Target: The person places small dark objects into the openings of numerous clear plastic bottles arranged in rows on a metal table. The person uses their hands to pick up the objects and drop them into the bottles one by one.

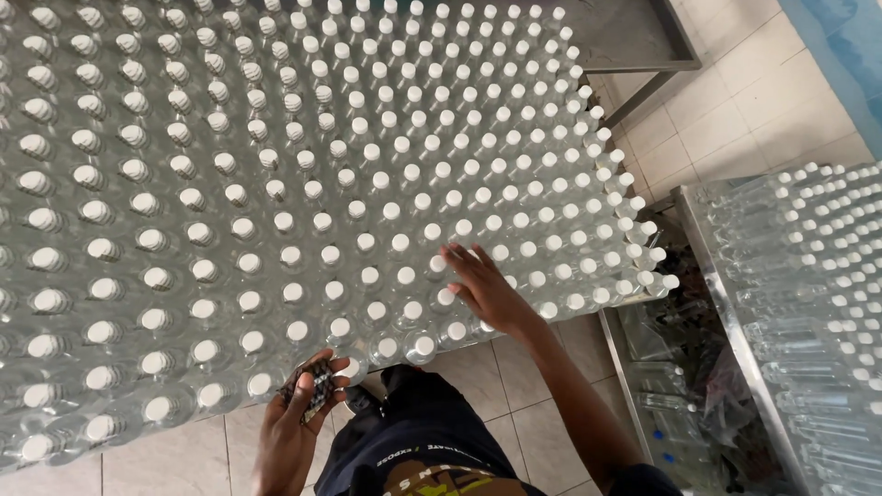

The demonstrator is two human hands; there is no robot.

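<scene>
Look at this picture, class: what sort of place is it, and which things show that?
Probably a bottling workshop: packed rows of clear capped bottles, more bottles on a metal table, tiled floor.

Pale tiled floor (735, 101), steel table frame (643, 64), daylight.

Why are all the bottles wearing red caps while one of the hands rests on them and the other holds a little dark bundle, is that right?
Not quite: the caps are white, not red, as the head view shows. The rest holds: the right hand rests on the clear bottles, and the left hand holds a little dark bundle near the table's edge.
</scene>
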